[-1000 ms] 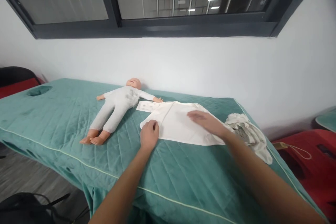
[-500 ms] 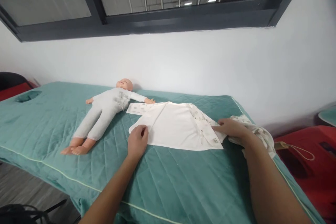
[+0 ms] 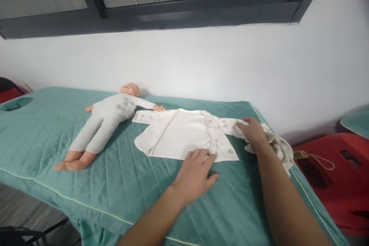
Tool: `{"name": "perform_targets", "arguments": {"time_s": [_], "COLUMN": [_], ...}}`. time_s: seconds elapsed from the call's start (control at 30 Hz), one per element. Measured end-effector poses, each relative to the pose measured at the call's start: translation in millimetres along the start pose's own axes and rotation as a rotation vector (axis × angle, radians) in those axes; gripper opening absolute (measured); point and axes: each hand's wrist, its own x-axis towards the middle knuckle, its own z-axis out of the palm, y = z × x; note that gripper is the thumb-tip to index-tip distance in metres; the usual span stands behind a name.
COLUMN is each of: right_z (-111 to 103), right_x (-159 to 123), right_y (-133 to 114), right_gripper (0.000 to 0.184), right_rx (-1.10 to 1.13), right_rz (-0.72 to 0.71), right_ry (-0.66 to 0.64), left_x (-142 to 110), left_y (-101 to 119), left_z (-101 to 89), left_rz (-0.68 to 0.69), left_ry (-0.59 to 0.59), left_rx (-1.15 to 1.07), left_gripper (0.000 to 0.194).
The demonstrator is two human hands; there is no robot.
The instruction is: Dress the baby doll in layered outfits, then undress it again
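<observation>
A white baby shirt point(image 3: 178, 134) with small printed figures on its sleeves and one front edge lies opened out on the green quilted cover. At its lower edge, my left hand point(image 3: 196, 175) is spread with the fingertips over the hem. My right hand point(image 3: 253, 132) is at the end of the right sleeve point(image 3: 230, 126), its fingers closed on the cloth there. Beside that hand is a crumpled printed cloth point(image 3: 278, 148), partly hidden by my forearm. The baby doll point(image 3: 111, 117) in a pale suit lies on its back, one hand touching the left sleeve.
The green cover point(image 3: 161, 192) drapes over a bed with a face hole point(image 3: 17, 103) at the left end. Behind it rise a white wall point(image 3: 184, 65) and a dark window frame point(image 3: 173, 11). A red case point(image 3: 325, 184) stands off the right edge, close to a tag with a looped string point(image 3: 301, 155).
My left hand has moved right from the shirt's left side to its lower hem and spread open. My right hand has shifted up, and the right sleeve now lies stretched outward.
</observation>
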Motion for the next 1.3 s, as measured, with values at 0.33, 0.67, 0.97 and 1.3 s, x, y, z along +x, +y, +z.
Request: {"name": "perform_targets", "arguments": {"time_s": [0.33, 0.67, 0.97, 1.3], "right_z": [-12, 0, 6, 0], "right_x": [-2, 5, -5, -3], "right_y": [6, -2, -5, 4], "right_gripper": [0.047, 0.048, 0.046, 0.053], "right_rx": [-0.098, 0.147, -0.093, -0.142], "right_rz": [-0.033, -0.057, -0.291, 0.017], "right_ry": [-0.165, 0.234, 0.323, 0.111], "left_x": [59, 52, 55, 58], "left_y": [27, 17, 21, 14], "left_z": [37.4, 33.3, 32.8, 37.5], "left_rz": [-0.094, -0.230, -0.203, -0.354], "left_ry": [-0.019, 0.098, 0.047, 0.086], "left_rx": [0.048, -0.457, -0.370, -0.470], "left_gripper": [0.026, 0.035, 0.028, 0.033]}}
